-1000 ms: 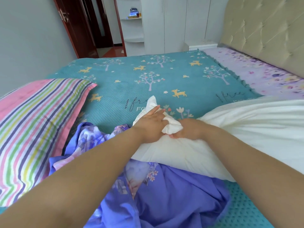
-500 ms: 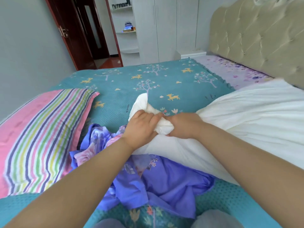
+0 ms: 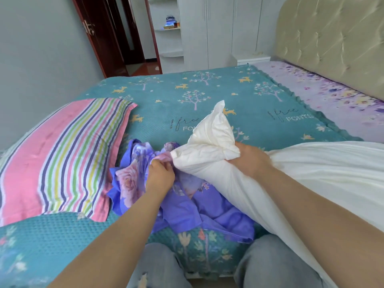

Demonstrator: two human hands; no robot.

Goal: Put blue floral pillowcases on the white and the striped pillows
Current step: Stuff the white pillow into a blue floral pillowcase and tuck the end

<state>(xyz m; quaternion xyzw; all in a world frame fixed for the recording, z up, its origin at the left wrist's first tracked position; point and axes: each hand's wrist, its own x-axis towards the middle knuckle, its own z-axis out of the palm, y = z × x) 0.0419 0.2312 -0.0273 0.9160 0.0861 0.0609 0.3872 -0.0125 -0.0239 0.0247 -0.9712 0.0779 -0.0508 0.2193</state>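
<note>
While your right hand [image 3: 252, 161] keeps its grip clenched around the bunched corner of the white pillow [image 3: 324, 175], your left hand [image 3: 161, 173] pinches the crumpled blue floral pillowcase [image 3: 187, 206] lying on the bed [image 3: 166, 100] beneath it. The striped pillow [image 3: 60, 156] rests just left of the pillowcase.

The right hand [image 3: 250, 161] squeezes the white pillow [image 3: 324, 171] end while the left hand [image 3: 161, 175] apparently pinches the floral pillowcase [image 3: 187, 206].
</note>
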